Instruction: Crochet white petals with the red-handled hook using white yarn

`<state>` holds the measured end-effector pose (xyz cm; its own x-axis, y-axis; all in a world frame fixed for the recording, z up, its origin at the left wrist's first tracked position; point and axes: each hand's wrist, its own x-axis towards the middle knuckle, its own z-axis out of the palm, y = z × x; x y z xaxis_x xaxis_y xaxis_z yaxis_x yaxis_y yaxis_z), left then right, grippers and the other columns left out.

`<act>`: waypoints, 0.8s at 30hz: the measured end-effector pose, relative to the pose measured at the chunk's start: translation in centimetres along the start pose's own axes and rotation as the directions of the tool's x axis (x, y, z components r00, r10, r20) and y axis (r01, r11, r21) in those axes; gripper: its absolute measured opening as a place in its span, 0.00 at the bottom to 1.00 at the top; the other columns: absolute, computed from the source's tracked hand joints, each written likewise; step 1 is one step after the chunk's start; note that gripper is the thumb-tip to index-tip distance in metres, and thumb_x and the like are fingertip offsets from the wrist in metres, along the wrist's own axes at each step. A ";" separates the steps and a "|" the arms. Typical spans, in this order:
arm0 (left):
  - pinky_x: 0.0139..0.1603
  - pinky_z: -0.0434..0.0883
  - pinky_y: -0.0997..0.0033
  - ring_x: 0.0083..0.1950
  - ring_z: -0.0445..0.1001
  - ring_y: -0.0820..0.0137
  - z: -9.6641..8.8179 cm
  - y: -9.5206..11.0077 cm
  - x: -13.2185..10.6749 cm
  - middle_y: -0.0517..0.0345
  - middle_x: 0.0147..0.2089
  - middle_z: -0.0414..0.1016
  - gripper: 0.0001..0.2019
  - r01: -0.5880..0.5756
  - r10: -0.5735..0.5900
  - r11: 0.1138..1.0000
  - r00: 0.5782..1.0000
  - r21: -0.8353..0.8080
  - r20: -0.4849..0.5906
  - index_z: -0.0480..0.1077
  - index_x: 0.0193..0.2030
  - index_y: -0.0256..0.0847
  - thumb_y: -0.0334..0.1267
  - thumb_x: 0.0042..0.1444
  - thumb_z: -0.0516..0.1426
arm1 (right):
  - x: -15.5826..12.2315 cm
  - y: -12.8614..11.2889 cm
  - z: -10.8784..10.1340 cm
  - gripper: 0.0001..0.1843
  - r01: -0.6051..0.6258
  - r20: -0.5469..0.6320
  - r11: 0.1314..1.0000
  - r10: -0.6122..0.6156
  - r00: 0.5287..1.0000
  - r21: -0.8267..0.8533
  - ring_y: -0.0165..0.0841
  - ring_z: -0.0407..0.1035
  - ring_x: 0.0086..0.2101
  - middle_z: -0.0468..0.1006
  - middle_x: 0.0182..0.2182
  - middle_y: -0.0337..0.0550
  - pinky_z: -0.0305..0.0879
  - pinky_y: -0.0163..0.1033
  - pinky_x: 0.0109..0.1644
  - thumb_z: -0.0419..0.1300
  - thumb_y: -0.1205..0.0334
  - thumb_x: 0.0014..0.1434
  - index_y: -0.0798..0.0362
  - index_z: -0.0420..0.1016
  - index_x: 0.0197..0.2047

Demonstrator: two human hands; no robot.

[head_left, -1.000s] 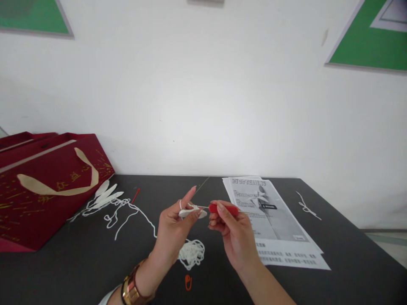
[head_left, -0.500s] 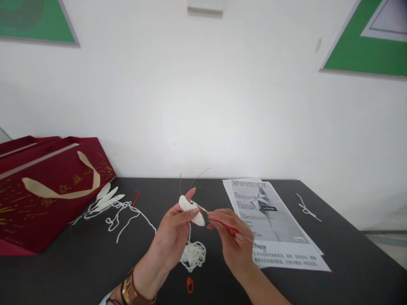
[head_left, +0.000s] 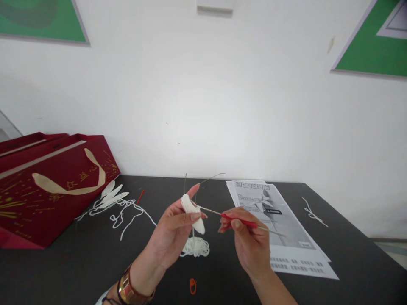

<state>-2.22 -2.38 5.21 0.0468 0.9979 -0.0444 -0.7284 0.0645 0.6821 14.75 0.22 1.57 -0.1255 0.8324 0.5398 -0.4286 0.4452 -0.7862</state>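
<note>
My left hand [head_left: 173,237] pinches a small white crocheted petal [head_left: 193,209] between thumb and fingers, above the dark table. Thin wire ends stick up from the petal. My right hand [head_left: 251,243] grips a red-handled crochet hook [head_left: 238,221], whose metal tip points left into the petal. White yarn runs down from the petal to a loose pile of yarn [head_left: 197,246] on the table beneath my hands. A gold watch sits on my left wrist.
Printed instruction sheets [head_left: 286,237] lie to the right. Finished white petals and trailing yarn [head_left: 111,199] lie at left beside a dark red gift bag [head_left: 47,186]. An orange stitch marker [head_left: 192,286] lies near the front; a short yarn scrap [head_left: 313,214] sits far right.
The left hand turned the petal upright, its wire ends now pointing up. The right hand shifted right and lowered, and the hook now slants up-left into the petal.
</note>
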 end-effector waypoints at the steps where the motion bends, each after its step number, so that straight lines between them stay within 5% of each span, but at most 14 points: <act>1: 0.35 0.67 0.77 0.31 0.75 0.73 0.0 0.0 0.0 0.57 0.27 0.78 0.30 0.004 -0.004 1.000 1.000 0.000 0.006 0.71 0.57 0.38 0.22 0.44 0.64 | 0.0 -0.1 -0.1 0.08 0.007 0.005 1.000 -0.007 1.000 0.003 0.32 0.73 0.30 0.78 0.33 0.43 0.73 0.36 0.30 0.60 0.66 0.62 0.50 0.80 0.42; 15: 0.29 0.67 0.77 0.27 0.74 0.73 -0.5 0.7 -0.3 0.59 0.26 0.76 0.31 0.017 -0.020 1.000 0.991 0.025 0.130 0.73 0.56 0.40 0.22 0.42 0.64 | 0.2 -1.3 -0.3 0.07 0.036 0.052 0.999 -0.038 0.998 0.037 0.31 0.72 0.30 0.77 0.31 0.42 0.71 0.37 0.30 0.60 0.65 0.62 0.51 0.80 0.42; 24: 0.32 0.68 0.77 0.29 0.75 0.73 -0.5 0.5 -0.5 0.60 0.28 0.77 0.29 -0.106 0.096 0.990 0.990 0.095 0.100 0.74 0.55 0.46 0.24 0.44 0.66 | 0.2 -2.8 -0.5 0.14 0.288 0.211 0.914 -0.233 0.949 -0.285 0.37 0.74 0.32 0.81 0.35 0.47 0.71 0.43 0.32 0.59 0.73 0.60 0.49 0.79 0.45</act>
<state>-2.93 -2.81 5.24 0.0444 0.9945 0.0946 -0.6610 -0.0417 0.7493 16.37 -0.65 3.71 -0.2076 0.6170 0.7591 -0.1731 0.7406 -0.6493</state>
